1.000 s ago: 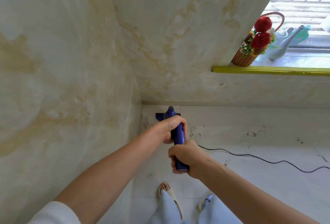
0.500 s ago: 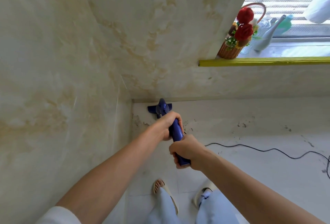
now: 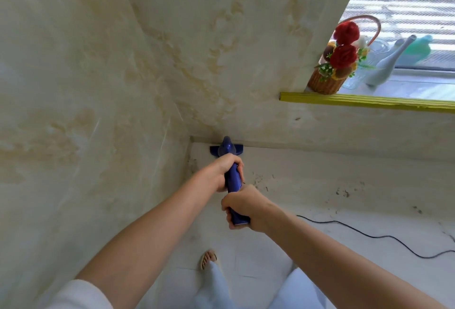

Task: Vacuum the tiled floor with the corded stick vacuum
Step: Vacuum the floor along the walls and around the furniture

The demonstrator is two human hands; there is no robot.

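Observation:
I hold a blue stick vacuum (image 3: 233, 177) with both hands. My left hand (image 3: 226, 169) grips the handle higher up, my right hand (image 3: 242, 206) grips its near end. The blue floor head (image 3: 226, 149) sits on the pale tiled floor (image 3: 320, 210) in the room corner, against the base of the far wall. The black power cord (image 3: 369, 236) runs from the handle across the floor to the right. Dark specks of dirt (image 3: 343, 193) lie on the tiles to the right of the head.
Marbled walls (image 3: 98, 111) close in on the left and ahead. A yellow-edged window sill (image 3: 369, 103) on the right carries a wicker basket of red flowers (image 3: 341, 62) and a pale watering can (image 3: 391, 60). My sandalled foot (image 3: 208, 258) stands just behind the vacuum.
The vacuum head has slid forward to the foot of the far wall. My view has shifted a little; both hands keep their grip.

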